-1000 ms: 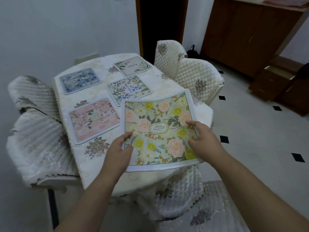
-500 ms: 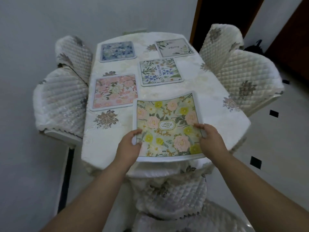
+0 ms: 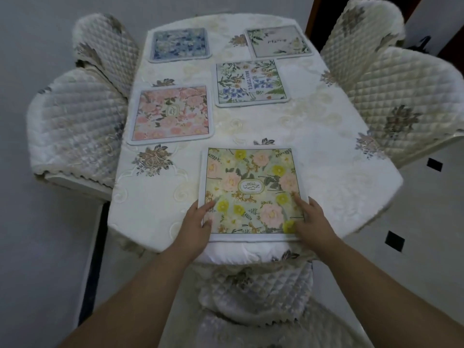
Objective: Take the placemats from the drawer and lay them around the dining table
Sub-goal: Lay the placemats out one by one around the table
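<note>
Green-and-yellow floral placemat (image 3: 251, 189) lies flat at the near end of the dining table (image 3: 326, 151). Left hand (image 3: 194, 226) grips its near-left corner, thumb on top. Right hand (image 3: 313, 222) rests on its near-right corner, fingers extended and flat. Beyond it lie the pink placemat (image 3: 172, 114), blue placemat (image 3: 179, 44), "Beautiful" placemat (image 3: 251, 82) and pale placemat (image 3: 278, 41), all well apart from both hands.
</note>
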